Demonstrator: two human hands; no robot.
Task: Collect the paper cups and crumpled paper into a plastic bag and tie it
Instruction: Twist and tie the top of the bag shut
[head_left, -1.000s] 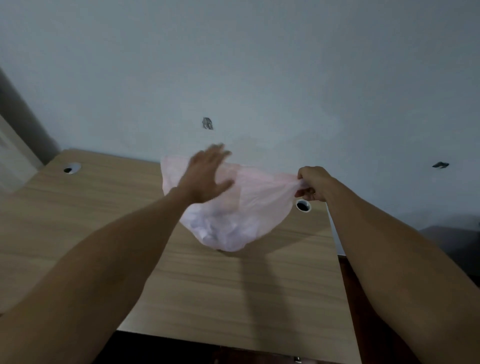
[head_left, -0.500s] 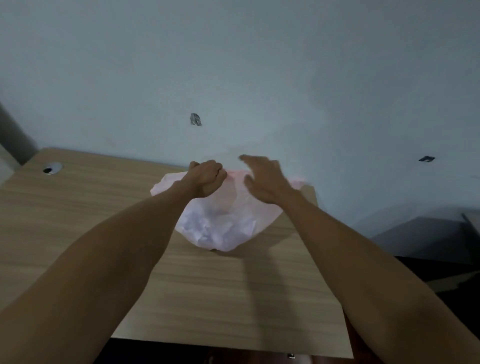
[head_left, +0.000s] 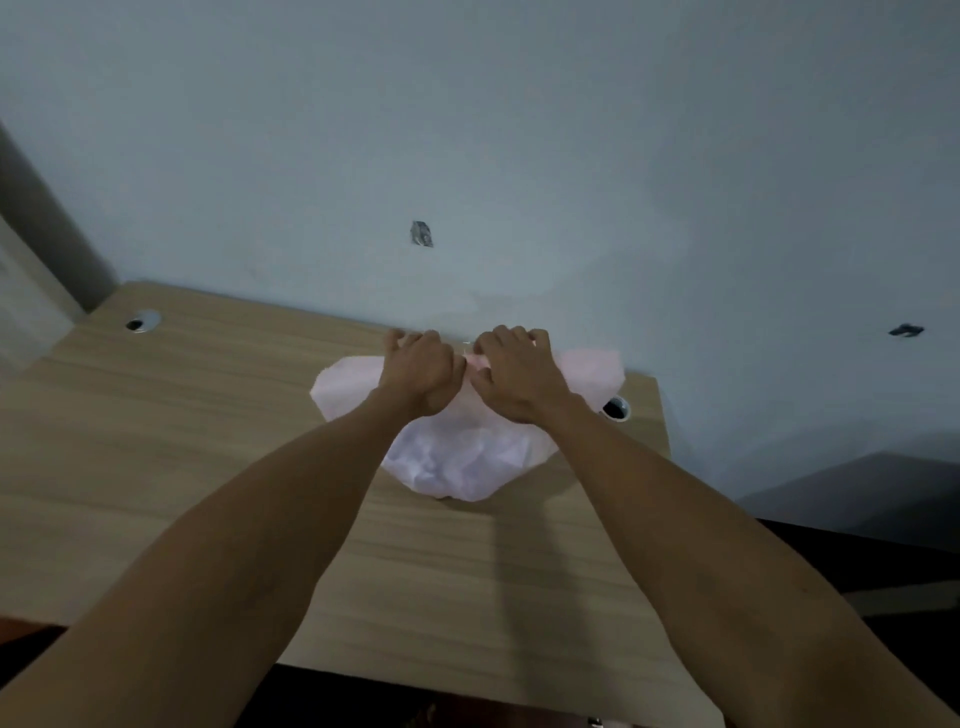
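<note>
Plastic bag (head_left: 457, 462) is sitting near the far edge of the wooden surface (head_left: 182, 467), bulging with pale crumpled contents, its gathered top lying directly under both hands. Left hand (head_left: 423, 371) is clenching the film; right hand (head_left: 519, 382) is pinching it just beside, both equally near. Whether a knot is forming between them is hidden; cups inside are not distinguishable.

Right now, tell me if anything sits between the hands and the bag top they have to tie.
Nothing visible does. The left hand and right hand are both already on the gathered top of the pink bag, close together, with only bag plastic between them. The desk around the bag holds nothing that blocks the tying.
</note>
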